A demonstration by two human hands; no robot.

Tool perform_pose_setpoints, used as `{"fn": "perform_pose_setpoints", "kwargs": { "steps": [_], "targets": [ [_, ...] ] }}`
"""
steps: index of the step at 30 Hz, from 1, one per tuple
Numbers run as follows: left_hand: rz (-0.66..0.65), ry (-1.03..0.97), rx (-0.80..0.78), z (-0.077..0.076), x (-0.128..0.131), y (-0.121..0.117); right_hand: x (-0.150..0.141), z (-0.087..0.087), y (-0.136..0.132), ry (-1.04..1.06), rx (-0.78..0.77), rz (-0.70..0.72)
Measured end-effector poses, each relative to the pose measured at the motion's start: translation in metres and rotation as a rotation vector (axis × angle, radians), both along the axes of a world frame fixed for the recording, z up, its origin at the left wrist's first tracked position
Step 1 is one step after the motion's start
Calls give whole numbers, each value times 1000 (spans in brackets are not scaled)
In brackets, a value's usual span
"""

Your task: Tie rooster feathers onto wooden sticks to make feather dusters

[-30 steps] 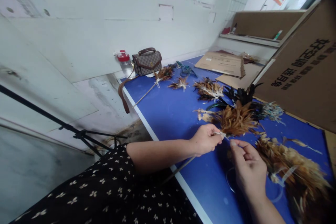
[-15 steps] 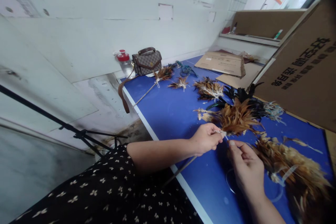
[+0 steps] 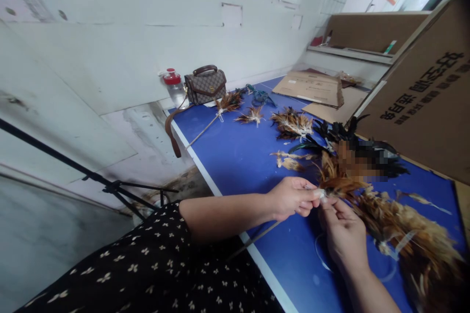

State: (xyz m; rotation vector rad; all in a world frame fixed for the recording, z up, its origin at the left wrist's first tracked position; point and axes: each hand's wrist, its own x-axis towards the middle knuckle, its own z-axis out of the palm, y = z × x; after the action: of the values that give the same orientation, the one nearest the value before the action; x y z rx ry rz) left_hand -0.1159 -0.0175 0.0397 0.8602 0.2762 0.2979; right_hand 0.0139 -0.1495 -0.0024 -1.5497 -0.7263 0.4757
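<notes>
My left hand point(image 3: 293, 198) is closed around a thin stick point(image 3: 260, 234), whose lower end slants back over the table's edge. Brown feathers point(image 3: 330, 176) fan out just past the fingertips, with a whitish binding point(image 3: 322, 194) at their base. Against that binding my right hand point(image 3: 345, 230) is closed in a pinch on a clear strip point(image 3: 320, 254), part of which loops down to the table; the exact pinch point is hidden by the fingers. By the right wrist lies a large tan feather bundle point(image 3: 407, 220) with its own clear band.
The blue table point(image 3: 227, 156) carries a finished-looking feather stick point(image 3: 205, 129), small feather bunches point(image 3: 290, 122), black feathers point(image 3: 341, 132) and loose tan feathers point(image 3: 292, 161). Farther back are a handbag point(image 3: 205, 85), a red-lidded bottle point(image 3: 174, 88) and cardboard point(image 3: 308, 88). A big carton point(image 3: 422, 88) stands right.
My hands have come together at the base of the feathers, the left one moving slightly right. The brown feathers have shifted and turned to the right with the stick.
</notes>
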Motion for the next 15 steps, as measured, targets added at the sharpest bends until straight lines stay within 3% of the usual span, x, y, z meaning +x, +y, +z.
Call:
{"fn": "perform_pose_setpoints", "kwargs": {
  "steps": [7,15],
  "targets": [
    [13,-33,121,-10,2,-5,4,-5,-2,33,13,65],
    [-110,14,83,8,-7,2,-2,-3,-5,71,79,-20]
  ]
}}
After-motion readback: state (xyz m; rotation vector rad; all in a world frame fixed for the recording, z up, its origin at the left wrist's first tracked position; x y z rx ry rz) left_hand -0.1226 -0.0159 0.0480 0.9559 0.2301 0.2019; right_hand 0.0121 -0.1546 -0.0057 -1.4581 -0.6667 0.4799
